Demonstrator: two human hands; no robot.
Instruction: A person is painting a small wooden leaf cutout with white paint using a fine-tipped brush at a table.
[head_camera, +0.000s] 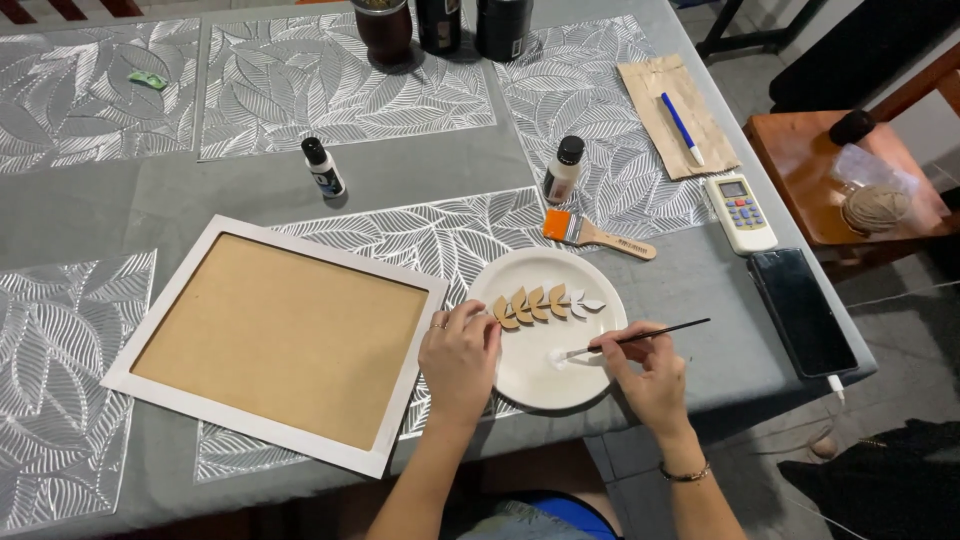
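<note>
Fingers of the left hand (458, 358) pinch a brown wooden leaf sprig (545, 301) on the round white plate (520, 380); right hand (650, 378) grips a thin black paintbrush (640, 337), tip in white paint.

A home dining table (420, 180) is shown, laid with leaf-patterned placemats (340, 80), with tumblers (385, 30), a remote control (740, 212) and a wooden chair (800, 160) seen

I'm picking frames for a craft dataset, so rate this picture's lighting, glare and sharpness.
Head view: even, soft light, with only short shadows beside the two small bottles. Mild sheen on the silver leaf-pattern placemats and the dark phone. The left hand, right hand, thin brush and white plate are sharp; the edges look slightly bent by the wide lens.
</note>
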